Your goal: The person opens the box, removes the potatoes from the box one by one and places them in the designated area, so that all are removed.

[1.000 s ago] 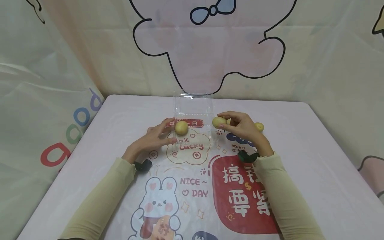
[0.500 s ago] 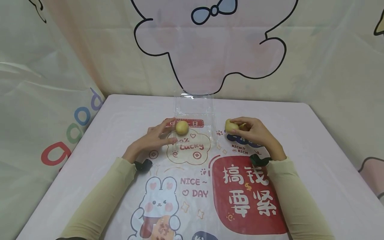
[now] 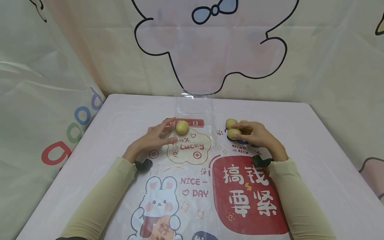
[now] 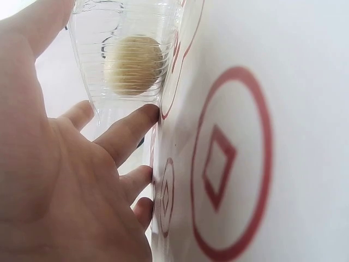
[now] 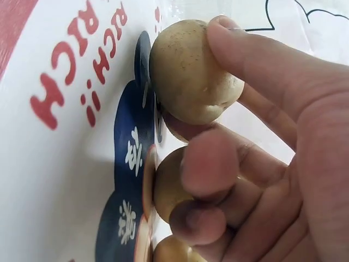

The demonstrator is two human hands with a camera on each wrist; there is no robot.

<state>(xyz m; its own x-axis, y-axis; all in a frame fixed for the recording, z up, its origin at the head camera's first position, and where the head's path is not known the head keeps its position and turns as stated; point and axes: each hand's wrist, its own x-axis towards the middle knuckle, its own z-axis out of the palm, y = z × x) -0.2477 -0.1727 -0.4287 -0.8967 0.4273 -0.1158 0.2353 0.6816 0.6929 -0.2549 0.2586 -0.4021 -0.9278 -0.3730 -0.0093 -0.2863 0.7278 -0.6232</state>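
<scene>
A clear plastic box (image 3: pixel 195 133) with its lid raised (image 3: pixel 193 104) stands at the middle back of the table, one small yellow potato (image 3: pixel 182 127) in its left part. Beside the box's left end is my left hand (image 3: pixel 154 136), fingers spread and extended; in the left wrist view its fingertips reach the wall around the potato (image 4: pixel 133 65). My right hand (image 3: pixel 259 136) pinches another potato (image 3: pixel 234 134) between thumb and fingers, low over the table right of the box. Just behind it lies a further potato (image 3: pixel 231 123). More potatoes (image 5: pixel 168 185) are partly hidden by the right fingers.
A printed cloth (image 3: pixel 192 203) with a rabbit and red lettering covers the table (image 3: pixel 132 106). A hanging curtain (image 3: pixel 105 50) with cartoon outlines closes the back, near the raised lid. Another curtain (image 3: pixel 36 110) runs along the left side.
My right hand has moved from near the box rightward and slightly closer to me. Two potatoes now show at its fingertips, one behind the other. My left hand has stayed in place.
</scene>
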